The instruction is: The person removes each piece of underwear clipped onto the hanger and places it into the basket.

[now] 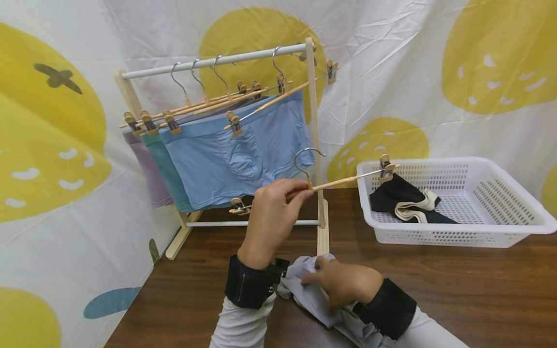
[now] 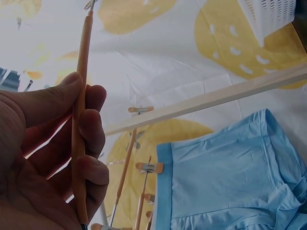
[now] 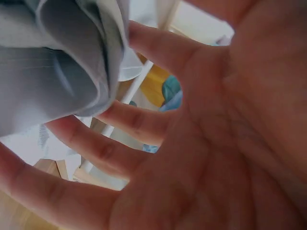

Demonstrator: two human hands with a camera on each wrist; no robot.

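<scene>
My left hand (image 1: 274, 217) holds a clip hanger (image 1: 335, 183) by its wooden bar, thumb on one side and fingers curled round the other. The hanger's metal hook points up, and one clip (image 1: 386, 169) shows at its right end. In the left wrist view the wooden bar (image 2: 80, 120) crosses the fingers. My right hand (image 1: 348, 285) is at a crumpled light grey garment (image 1: 304, 280) low on the table. The right wrist view shows its fingers spread and mostly straight, the grey cloth (image 3: 72, 72) against the fingertips. The garment's exact kind cannot be made out.
A small rack (image 1: 217, 60) stands behind my left hand, with blue boxer briefs (image 1: 204, 164), a teal garment (image 1: 167, 169) and a purple garment (image 1: 145, 169) clipped on hangers. Right of it, a white basket (image 1: 452, 232) contains black cloth with cream trim (image 1: 387, 198).
</scene>
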